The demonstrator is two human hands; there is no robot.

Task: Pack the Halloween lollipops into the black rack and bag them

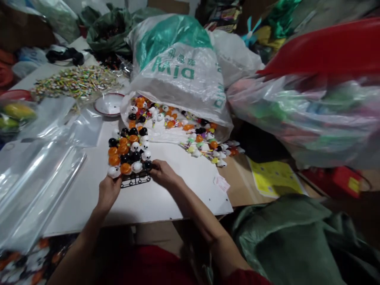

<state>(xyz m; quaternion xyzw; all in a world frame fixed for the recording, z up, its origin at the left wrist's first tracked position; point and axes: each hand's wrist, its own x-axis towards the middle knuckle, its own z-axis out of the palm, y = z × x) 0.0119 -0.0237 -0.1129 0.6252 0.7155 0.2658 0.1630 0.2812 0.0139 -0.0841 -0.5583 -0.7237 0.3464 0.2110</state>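
Observation:
A black plastic grid rack (pixel 135 180) lies on the white tabletop, with its front row bare. Behind that row stand small toys with round heads: orange pumpkins (pixel 123 149), white skulls (pixel 135 147) and black heads (pixel 143 131). My left hand (pixel 108 191) is closed at the front left corner, its fingertips pinching a white-headed toy (pixel 114 171) at the base. On the right side, my right hand (pixel 164 173) pinches a black-headed toy (pixel 147 164) at the end of the same row. Their stems are hidden below the heads.
Behind the rack, a big white and green sack (pixel 190 63) spills loose toys (pixel 202 144). A white bowl (pixel 109 103), a heap of small coloured sticks (pixel 77 81) and clear plastic bags (pixel 44 178) lie leftward. At right are a yellow sheet (pixel 274 178) and a stuffed plastic bag (pixel 308 114).

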